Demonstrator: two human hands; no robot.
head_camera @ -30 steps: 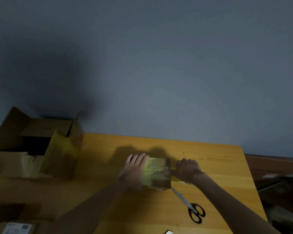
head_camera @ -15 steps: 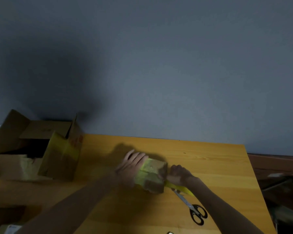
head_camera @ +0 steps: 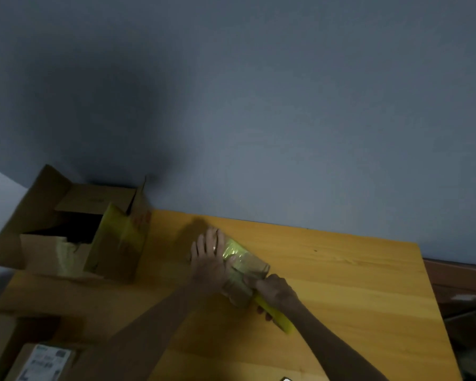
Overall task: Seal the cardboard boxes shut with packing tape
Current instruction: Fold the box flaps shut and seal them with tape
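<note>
A small cardboard box [head_camera: 248,266], wrapped in shiny yellow tape, lies on the wooden table [head_camera: 341,270], turned at an angle. My left hand [head_camera: 208,259] lies flat on its left side with straight fingers. My right hand [head_camera: 275,291] grips the near end of the box, its fingers curled over a yellow strip of tape [head_camera: 275,316] that trails from the box toward me. No tape roll shows.
A large open cardboard box [head_camera: 74,235] with yellow tape on one flap stands at the table's left end. A labelled parcel [head_camera: 43,362] lies at the bottom left. A small white object [head_camera: 286,379] peeks in at the bottom edge. Dark clutter sits right of the table.
The small box has turned clockwise and its near end has swung toward me. My right hand moved down with the tape strip. The scissors have dropped out of view.
</note>
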